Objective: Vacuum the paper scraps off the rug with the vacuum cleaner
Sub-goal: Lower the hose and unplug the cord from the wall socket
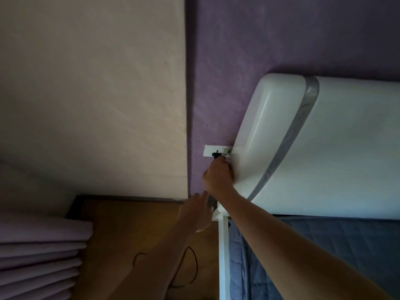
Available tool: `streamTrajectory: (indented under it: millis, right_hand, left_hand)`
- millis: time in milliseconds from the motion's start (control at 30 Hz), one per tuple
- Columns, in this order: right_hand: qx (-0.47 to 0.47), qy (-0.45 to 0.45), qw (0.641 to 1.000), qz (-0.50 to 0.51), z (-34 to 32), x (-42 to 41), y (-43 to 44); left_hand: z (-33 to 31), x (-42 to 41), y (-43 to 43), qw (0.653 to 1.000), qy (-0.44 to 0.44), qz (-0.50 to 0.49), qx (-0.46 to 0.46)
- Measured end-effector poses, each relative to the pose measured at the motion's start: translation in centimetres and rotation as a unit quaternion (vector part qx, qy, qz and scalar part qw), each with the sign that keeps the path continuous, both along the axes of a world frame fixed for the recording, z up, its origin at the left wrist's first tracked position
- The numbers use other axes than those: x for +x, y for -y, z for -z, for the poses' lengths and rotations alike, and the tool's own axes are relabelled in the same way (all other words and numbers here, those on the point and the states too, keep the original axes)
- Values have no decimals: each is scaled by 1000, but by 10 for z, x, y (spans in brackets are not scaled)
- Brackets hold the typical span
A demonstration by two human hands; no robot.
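- The white headboard (324,148) took up most of the right side, purple wall (238,61) behind it.
- Black cord (190,269) looped on the wood floor, below both hands.
- Right hand (218,176) was closed around the black plug (216,155), right at the wall socket (216,150), nearer than the left.
- Left hand (194,213) was loosely open, holding nothing I could see.
- Vacuum, rug and scraps weren't in view.

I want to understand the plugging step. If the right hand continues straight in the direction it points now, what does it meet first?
Most likely the white wall socket. The right hand holds a black plug right at the socket, beside the white headboard. Depth is unclear, so contact may exist already.
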State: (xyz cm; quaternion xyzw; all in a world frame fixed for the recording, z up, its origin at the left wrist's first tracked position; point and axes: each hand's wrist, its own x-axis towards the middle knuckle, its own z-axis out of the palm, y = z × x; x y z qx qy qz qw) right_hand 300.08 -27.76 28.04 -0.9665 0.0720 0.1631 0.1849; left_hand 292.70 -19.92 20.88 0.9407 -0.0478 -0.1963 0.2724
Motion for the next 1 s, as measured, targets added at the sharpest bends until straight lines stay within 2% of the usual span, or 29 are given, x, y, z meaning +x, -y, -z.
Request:
streamTrajectory:
  millis: [167,433,633,867,1000]
  right_hand:
    - [2,-7,1000,9,14,14,0]
    - [-161,37,983,-75,30,23,-2]
    - [-153,71,984,-51,27,22,-2]
    - [-143,47,988,-21,22,22,-5]
    - [-85,26,996,0,27,-5,-3]
  left_hand:
    - [27,2,6,999,24,-14,-45]
    - [63,-16,3,993,15,-22,-112]
    - [68,-24,3,985,2,-53,-163]
    - [61,-35,-3,981,-6,-58,-184]
    - [57,-51,-16,987,-80,-9,-141]
